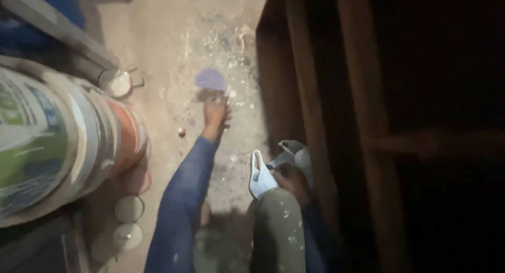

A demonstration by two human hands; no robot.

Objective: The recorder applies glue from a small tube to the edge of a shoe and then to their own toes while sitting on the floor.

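The left hand [216, 114] reaches far over the dusty floor [168, 36], fingers together on a small purple-topped thing [210, 79], blurry. The right hand [291, 181], near, is closed on a grey-white tool [273, 165] beside the dark wood frame [310, 94] at right. At left lie stacked buckets [63, 136], a metal cup [118, 83] & round lids [129, 209].

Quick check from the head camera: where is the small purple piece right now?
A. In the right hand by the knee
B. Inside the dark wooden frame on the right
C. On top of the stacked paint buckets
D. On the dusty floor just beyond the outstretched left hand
D: the purple piece lies on the dusty floor just past the fingertips of the left hand, well away from the buckets and the frame.
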